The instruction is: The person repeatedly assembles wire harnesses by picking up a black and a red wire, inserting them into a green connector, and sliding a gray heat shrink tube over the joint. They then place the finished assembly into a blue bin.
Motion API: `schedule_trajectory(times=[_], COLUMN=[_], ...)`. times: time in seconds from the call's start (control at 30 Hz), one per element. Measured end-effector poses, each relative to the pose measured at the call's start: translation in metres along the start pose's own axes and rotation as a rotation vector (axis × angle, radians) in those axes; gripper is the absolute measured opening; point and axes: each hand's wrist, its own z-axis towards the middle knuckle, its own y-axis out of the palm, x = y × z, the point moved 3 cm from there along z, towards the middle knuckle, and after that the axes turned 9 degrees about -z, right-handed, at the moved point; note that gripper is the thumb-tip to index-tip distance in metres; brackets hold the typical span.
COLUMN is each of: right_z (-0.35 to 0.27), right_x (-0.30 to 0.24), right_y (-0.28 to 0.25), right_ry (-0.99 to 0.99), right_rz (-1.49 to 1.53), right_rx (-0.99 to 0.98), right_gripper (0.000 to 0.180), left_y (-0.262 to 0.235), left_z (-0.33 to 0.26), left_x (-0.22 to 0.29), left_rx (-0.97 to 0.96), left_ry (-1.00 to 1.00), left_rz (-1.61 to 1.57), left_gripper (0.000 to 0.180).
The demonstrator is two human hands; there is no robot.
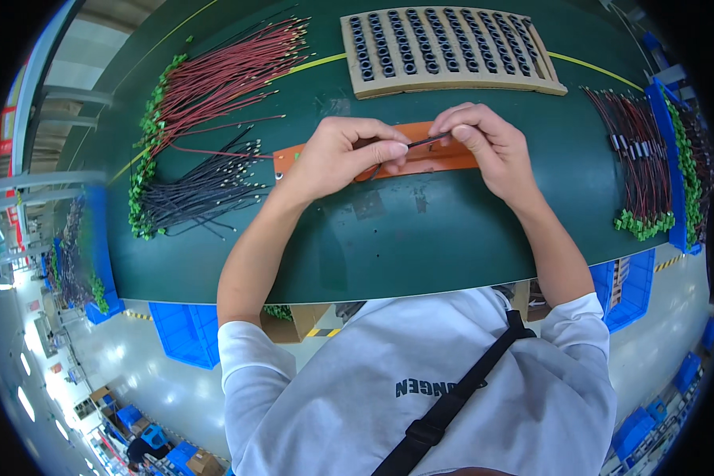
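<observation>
My left hand point(345, 155) and my right hand point(484, 143) meet over the middle of the green table point(420, 238). Between their fingertips stretches a thin dark wire point(422, 143); both hands pinch it, one at each end. Under the hands lies a flat orange board point(452, 159), partly hidden by them. To the left lie a bundle of red wires point(222, 79) and a bundle of black wires point(202, 190), both with green connectors at their left ends.
A wooden tray point(448, 49) holding several rows of small black ring parts sits at the back. At the right edge lie dark red wires with green connectors point(642, 170) beside a blue bin point(674, 159). Blue crates point(182, 333) stand below the table.
</observation>
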Motion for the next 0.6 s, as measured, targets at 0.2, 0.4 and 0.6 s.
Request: schedule_trajectory(times=[0.2, 0.4, 0.6], right_z=[-0.006, -0.004, -0.004], right_x=[0.010, 0.018, 0.015], right_y=[0.011, 0.010, 0.012], right_ry=[0.214, 0.178, 0.191], right_rz=[-0.020, -0.064, -0.009], right_rx=[0.086, 0.070, 0.116], right_gripper=[0.012, 0.014, 0.015], left_y=[0.014, 0.017, 0.012], left_z=[-0.004, -0.004, -0.003], left_x=[-0.028, -0.030, -0.029], left_rx=[0.171, 0.182, 0.137], left_ry=[-0.001, 0.013, 0.003], left_rz=[-0.007, -0.087, -0.139], left_gripper=[0.012, 0.012, 0.011])
